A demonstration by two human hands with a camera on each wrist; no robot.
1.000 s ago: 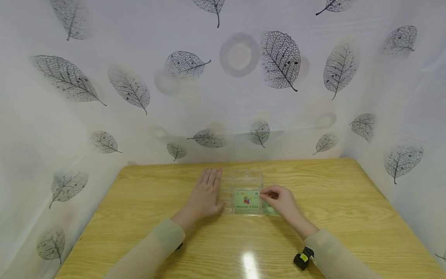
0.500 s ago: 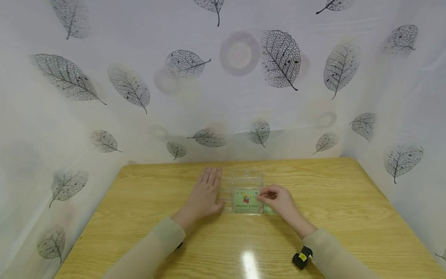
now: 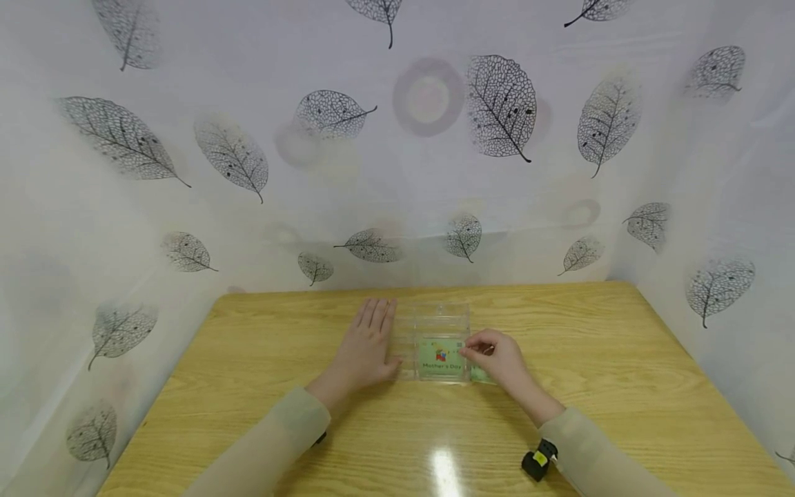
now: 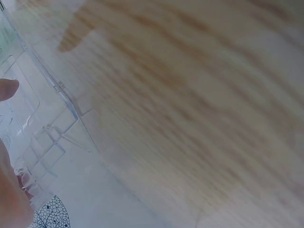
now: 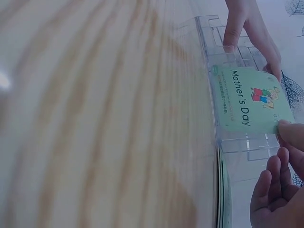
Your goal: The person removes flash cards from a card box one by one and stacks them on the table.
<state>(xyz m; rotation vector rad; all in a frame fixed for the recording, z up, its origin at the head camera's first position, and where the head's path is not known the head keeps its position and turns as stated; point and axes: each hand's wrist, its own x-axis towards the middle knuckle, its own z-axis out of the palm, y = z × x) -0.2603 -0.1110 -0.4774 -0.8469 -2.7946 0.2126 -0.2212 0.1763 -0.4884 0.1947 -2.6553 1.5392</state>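
A clear plastic case [image 3: 442, 319] with several compartments lies on the table. My left hand [image 3: 363, 345] rests on its left part, fingers straight. In the left wrist view, the thumb [image 4: 7, 89] is over the case's clear plastic [image 4: 54, 90]. A green "Mother's Day" card [image 5: 251, 97] with a small cartoon picture is at the near compartment, tilted in the right wrist view. My right hand [image 3: 499, 355] pinches the card's right corner between thumb and index finger. Beneath that hand, right beside the case, lies a stack of green cards [image 5: 224, 190], partly hidden.
The wooden table [image 3: 248, 442] reaches back to a white curtain [image 3: 373, 179] printed with dark leaves. A black wrist camera [image 3: 537, 461] is strapped below the right sleeve. Glare [image 3: 444, 469] shows on the table front.
The right hand has moved slightly left since one second ago, and the green card has shifted a little right over the last half second. The left hand stays in place.
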